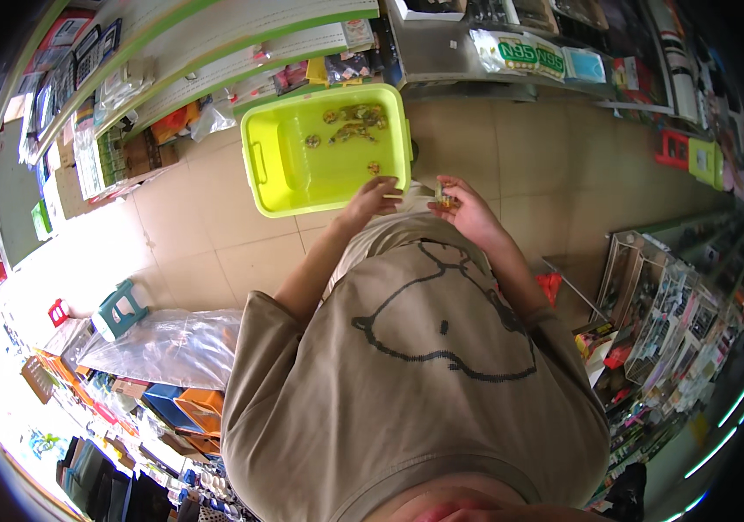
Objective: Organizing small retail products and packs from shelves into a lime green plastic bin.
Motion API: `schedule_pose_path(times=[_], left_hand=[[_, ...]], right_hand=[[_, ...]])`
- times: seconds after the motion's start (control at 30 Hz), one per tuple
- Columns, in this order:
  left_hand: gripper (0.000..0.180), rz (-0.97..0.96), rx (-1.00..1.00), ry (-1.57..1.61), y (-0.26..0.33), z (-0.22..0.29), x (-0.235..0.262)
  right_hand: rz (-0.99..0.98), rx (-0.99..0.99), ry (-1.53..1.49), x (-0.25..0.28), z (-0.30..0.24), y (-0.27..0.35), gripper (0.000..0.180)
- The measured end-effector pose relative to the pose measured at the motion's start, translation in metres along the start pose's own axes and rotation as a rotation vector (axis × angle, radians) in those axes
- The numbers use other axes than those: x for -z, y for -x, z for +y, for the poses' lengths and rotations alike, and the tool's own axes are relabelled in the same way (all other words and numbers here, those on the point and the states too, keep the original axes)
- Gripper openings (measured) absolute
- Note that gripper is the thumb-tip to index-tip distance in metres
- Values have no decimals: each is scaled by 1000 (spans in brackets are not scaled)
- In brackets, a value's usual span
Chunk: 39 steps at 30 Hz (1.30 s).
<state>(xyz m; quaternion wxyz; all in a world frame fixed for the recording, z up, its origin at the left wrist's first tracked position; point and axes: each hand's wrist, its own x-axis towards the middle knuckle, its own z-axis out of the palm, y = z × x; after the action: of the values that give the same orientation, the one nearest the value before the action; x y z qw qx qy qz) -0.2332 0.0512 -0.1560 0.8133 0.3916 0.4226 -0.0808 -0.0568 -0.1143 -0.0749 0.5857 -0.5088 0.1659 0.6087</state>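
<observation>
A bright yellow-green plastic tub (276, 165) stands in front of me, with several small round amber-and-brown pieces (356, 122) scattered on its bottom, mostly toward the far right. Their kind is too small to make out. Over the tub's near right rim hovers my left hand (370, 200), fingers loosely apart and nothing visible in them. To the right of the tub, my right hand (468, 209) pinches a small clear, yellowish piece (444, 200) between thumb and fingers. It looks similar to the ones in the tub.
Shelves with green edges (302, 43) run along the far left. A grey counter (442, 61) with packets of masks (520, 54) is beyond the tub. A red stool and a green stool (704, 163) stand at right, near a wire rack (642, 287). Clear plastic sheeting (172, 348) lies at left.
</observation>
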Motion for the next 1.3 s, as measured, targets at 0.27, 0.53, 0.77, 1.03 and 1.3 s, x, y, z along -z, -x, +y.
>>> schedule_pose_path(times=[0.27,0.53,0.77,1.03,1.3], left_hand=[[55,-260,89,302,32,14,-34],[45,99,31,360,-13,-29,28],[44,442,203,570,-74,-49,124],[73,650,52,370,-86,-4,133],[71,730,245,364,-74,-55,152]], right_hand=[[-188,211,624,-27,11,-3,42],[-90,150,545,-12,8,-8,36],[-40,34,332,15,9,-2,25],[29,44,235,32,14,8,22],[24,24,200,33,22,5,23]])
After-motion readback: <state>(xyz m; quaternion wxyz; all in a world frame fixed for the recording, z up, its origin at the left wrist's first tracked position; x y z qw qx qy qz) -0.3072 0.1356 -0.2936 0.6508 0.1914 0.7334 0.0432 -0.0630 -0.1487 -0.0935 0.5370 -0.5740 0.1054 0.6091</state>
